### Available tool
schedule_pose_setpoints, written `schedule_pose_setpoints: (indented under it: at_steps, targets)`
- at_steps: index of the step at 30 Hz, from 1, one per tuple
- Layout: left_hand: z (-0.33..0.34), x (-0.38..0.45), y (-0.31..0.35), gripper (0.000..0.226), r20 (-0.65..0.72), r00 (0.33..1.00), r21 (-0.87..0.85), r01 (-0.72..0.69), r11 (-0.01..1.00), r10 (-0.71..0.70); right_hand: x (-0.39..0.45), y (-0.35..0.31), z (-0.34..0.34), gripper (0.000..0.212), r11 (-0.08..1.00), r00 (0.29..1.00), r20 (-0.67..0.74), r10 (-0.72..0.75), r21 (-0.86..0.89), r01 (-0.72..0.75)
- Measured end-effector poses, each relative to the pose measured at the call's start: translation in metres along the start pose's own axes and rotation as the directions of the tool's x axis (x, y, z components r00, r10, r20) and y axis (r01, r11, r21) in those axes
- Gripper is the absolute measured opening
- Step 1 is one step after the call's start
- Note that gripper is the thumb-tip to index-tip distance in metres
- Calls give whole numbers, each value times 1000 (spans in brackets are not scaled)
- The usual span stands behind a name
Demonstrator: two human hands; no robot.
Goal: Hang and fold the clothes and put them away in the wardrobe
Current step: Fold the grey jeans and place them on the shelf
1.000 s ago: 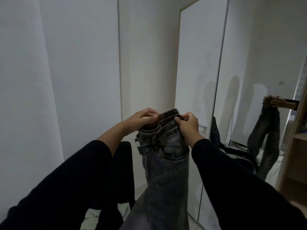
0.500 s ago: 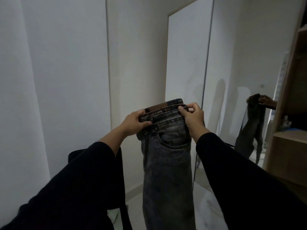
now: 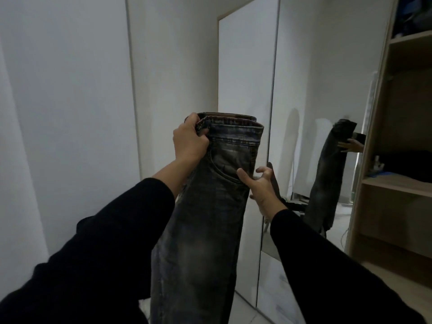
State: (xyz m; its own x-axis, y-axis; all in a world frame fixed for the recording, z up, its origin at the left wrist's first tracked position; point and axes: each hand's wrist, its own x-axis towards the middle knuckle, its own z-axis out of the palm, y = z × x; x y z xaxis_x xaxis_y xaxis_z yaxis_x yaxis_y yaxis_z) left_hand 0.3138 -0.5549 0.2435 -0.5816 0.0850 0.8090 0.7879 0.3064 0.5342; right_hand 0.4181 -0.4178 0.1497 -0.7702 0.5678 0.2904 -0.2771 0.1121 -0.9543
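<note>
A pair of dark grey washed jeans (image 3: 205, 220) hangs lengthwise in front of me, folded leg on leg, waistband at the top. My left hand (image 3: 189, 142) grips the left end of the waistband. My right hand (image 3: 261, 185) is lower, at the right edge of the jeans by the pocket; its fingers are spread, with the thumb resting on the denim. Both arms wear black sleeves. The open wardrobe (image 3: 402, 127) with wooden shelves stands at the right.
A mirrored wardrobe door (image 3: 313, 90) right behind the jeans reflects them and a hand. A white door panel (image 3: 245, 73) and white walls fill the left. Dark items lie on the wardrobe shelves. Pale floor shows at the bottom.
My right hand has let go of the waistband and slid down to the jeans' right side. The view has turned right, showing more of the wardrobe shelves.
</note>
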Motion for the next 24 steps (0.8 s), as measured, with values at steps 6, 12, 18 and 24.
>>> schedule_pose_setpoints:
  at_steps: [6, 12, 18, 24]
  targets:
    - [-3, 12, 8, 8, -56, 998, 97, -22, 995, 27, -10, 31, 12, 78, 989, 981, 156, 113, -107, -97]
    - [-14, 22, 9, 13, -108, 993, 57, -34, 998, 40, -10, 46, 17, 64, 986, 971, 187, 148, -100, -131]
    - [-24, 40, -28, 39, 55, 998, 53, 0, 999, -3, 0, 38, 26, 35, 982, 968, 178, 178, -97, -163]
    - [-30, 16, -86, 97, 382, 763, 395, 375, 839, -521, 14, 19, 53, 22, 998, 1000, 1, 18, -57, -18]
